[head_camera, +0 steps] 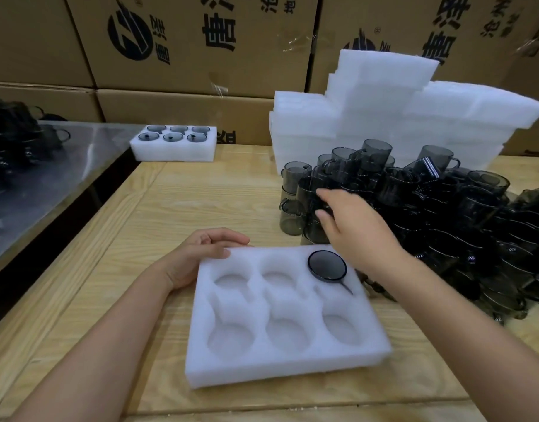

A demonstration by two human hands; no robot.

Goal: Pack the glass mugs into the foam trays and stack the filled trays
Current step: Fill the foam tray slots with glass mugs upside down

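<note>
While the right hand (353,229) reaches into the near edge of the loose mug pile (444,214), its fingers and thumb are parted on either side of one mug. Whether the grip has closed cannot be told. The left hand (198,257) holds the far left corner of the foam tray (280,367), with the thumb on the top face and the fingers curled at the far edge.

Directly below the right wrist, one seated mug (327,264) occupies the far right pocket of this tray. Its handle points toward the person.

Progress, as judged:
- Tray between the hands: six pockets, one filled, five empty.
- Filled tray (174,144), well beyond the left hand on the table (201,202): six pockets, six mugs. It stands alone, so no stack of filled trays exists yet.
- Empty tray stack (384,117), beyond the right hand and behind the pile: several layers, with the number not countable.
- Loose mugs: too many and too overlapped to count. Most of the packing remains.

A second dark heap of mugs (18,138) lies on a metal surface (88,153) far to the left of the left hand. Printed cardboard boxes (186,41) form the wall behind everything.
</note>
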